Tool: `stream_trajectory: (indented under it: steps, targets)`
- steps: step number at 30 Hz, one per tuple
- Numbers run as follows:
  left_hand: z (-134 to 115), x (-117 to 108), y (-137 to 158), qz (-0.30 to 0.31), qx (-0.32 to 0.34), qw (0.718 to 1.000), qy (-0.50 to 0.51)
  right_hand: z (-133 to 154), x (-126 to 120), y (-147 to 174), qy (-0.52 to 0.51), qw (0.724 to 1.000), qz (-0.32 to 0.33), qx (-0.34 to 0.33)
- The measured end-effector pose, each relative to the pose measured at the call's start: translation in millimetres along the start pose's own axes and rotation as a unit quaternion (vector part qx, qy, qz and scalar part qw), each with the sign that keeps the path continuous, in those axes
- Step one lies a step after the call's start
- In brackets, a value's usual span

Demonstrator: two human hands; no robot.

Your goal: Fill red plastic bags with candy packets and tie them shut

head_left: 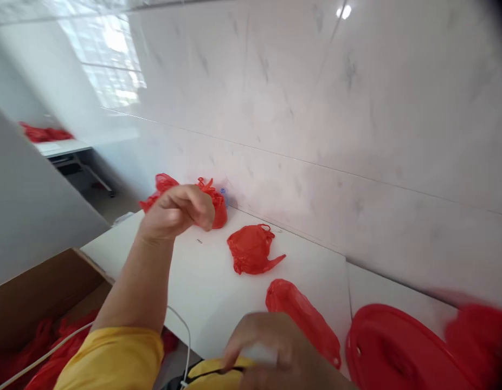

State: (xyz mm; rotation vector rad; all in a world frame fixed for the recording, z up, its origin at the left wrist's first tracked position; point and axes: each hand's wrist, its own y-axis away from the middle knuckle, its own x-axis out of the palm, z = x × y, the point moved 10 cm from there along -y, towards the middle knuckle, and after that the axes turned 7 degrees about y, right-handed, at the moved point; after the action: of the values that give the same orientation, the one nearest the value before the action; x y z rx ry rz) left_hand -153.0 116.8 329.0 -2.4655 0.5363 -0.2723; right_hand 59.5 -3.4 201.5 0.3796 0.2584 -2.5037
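Observation:
My left hand is raised over the white table, its fingers curled in toward the palm. Nothing shows sticking out of it. Behind it on the table are a knotted red plastic bag and another red bag. My right hand is low in front of my body and smeared by motion. Its fingers are bent and apart, with no object visible between them. Beside it lies a long rolled red plastic bag. Farther back rests a tied red bag with its handles loose.
A large red plastic basin or lid is at the right, beside a blurred red bag. At lower left stands a cardboard box with red bags inside. A white cable hangs near my body. A marble-patterned wall borders the table.

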Motion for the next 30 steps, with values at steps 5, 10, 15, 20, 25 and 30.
stream_trajectory:
  steps: [5, 10, 15, 20, 25, 30]
  targets:
    - [200.6, -0.7, 76.2, -0.119, -0.326, 0.893, -0.286, -134.1, -53.2, 94.1, -0.084, 0.93, -0.235, 0.269]
    - [329.8, 86.8, 165.9, -0.035, -0.489, 0.855, -0.172, -208.6, -61.1, 192.5, 0.014, 0.888, -0.279, 0.364]
    - [357.1, 149.8, 170.4, -0.043, -0.488, 0.861, -0.138, -221.9, -52.4, 195.4, 0.048, 0.888, -0.266, 0.373]
    - [365.0, 157.1, 161.0, -0.024, -0.498, 0.854, -0.146, -229.3, -43.6, 173.7, 0.087, 0.894, -0.242, 0.368]
    - [359.5, 145.6, 165.7, -0.029, -0.498, 0.857, -0.132, -243.0, -40.1, 167.7, 0.128, 0.894, -0.219, 0.37]
    - [359.3, 140.8, 179.0, -0.05, -0.513, 0.853, -0.082, -246.5, -36.7, 158.2, 0.153, 0.896, -0.201, 0.365]
